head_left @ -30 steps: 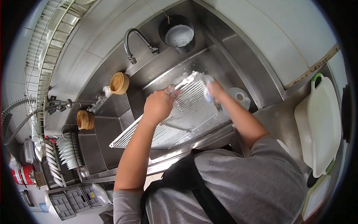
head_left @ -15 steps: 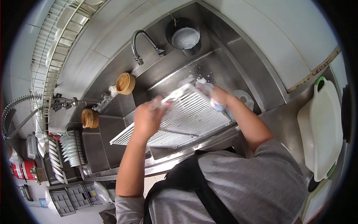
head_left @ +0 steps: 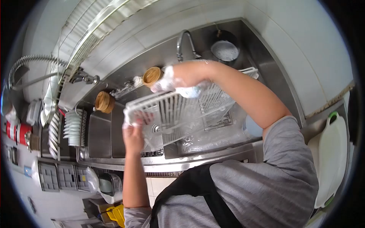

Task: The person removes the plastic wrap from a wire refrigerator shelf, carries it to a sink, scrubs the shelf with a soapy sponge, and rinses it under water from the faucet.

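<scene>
A white slatted rack (head_left: 172,114) is held tilted over the steel sink (head_left: 197,147), its bars showing the basin and drain through them. My left hand (head_left: 133,136) is closed around the rack's left end, the fingertips partly behind the bars. Reaching across to the far edge, my right hand (head_left: 186,75) is covered in suds. It presses a soapy white and light-blue cloth (head_left: 189,91) against the rack's top edge; motion blur hides its exact form.
Behind the sink stand a faucet (head_left: 185,42) and a dark pot of sudsy water (head_left: 225,50). Bamboo steamers (head_left: 152,76) sit along the back ledge. Plates (head_left: 72,128) stand in a rack at left. A large white tub (head_left: 333,159) is at right.
My right hand has swept left along the rack's far edge with the cloth. The rack has turned and tilted, its slats now facing me more steeply. The camera view has shifted.
</scene>
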`<move>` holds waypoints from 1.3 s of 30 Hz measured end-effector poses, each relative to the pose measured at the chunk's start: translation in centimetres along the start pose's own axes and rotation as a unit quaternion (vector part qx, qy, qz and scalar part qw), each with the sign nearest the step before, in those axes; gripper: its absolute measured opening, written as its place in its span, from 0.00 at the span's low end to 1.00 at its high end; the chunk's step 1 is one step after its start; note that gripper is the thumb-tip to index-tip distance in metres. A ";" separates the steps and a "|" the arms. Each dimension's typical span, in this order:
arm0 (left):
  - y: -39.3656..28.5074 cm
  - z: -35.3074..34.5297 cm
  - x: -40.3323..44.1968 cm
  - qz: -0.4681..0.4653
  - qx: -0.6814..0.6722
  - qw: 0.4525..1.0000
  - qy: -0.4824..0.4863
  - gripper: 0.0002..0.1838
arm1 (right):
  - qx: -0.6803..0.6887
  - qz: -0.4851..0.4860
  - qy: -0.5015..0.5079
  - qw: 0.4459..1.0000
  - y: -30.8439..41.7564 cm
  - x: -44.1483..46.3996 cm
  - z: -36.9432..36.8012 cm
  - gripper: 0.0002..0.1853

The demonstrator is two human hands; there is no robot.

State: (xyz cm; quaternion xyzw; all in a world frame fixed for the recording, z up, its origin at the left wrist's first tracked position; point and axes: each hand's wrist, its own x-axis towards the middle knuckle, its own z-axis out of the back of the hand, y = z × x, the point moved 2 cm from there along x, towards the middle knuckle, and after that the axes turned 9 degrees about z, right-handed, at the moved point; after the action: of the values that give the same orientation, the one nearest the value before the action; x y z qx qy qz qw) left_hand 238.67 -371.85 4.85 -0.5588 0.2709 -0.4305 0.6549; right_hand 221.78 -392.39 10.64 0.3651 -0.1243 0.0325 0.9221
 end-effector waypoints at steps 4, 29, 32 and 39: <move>2.8 -2.7 -2.2 -0.001 -0.059 0.998 0.001 0.13 | -0.053 0.024 0.071 0.996 -1.1 0.6 -0.8 0.20; 4.3 -1.7 -3.1 -0.022 0.562 0.825 -0.047 0.15 | -0.270 -0.250 -0.040 0.929 -6.4 2.3 -6.2 0.29; 4.4 -1.8 -3.4 -0.038 0.550 0.833 -0.040 0.15 | -0.260 -0.343 -0.053 0.901 -12.5 -1.3 1.2 0.29; 4.2 -2.4 -3.6 0.004 0.564 0.825 -0.016 0.16 | -0.327 -0.210 -0.085 0.917 -3.5 1.9 -10.7 0.19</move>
State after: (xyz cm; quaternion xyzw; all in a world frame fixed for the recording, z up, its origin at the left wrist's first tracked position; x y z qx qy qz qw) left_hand 236.04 -369.90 -0.18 -0.0977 -0.0278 -0.4965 0.8621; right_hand 226.36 -387.69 1.32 0.0621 -0.1258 -0.2357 0.9617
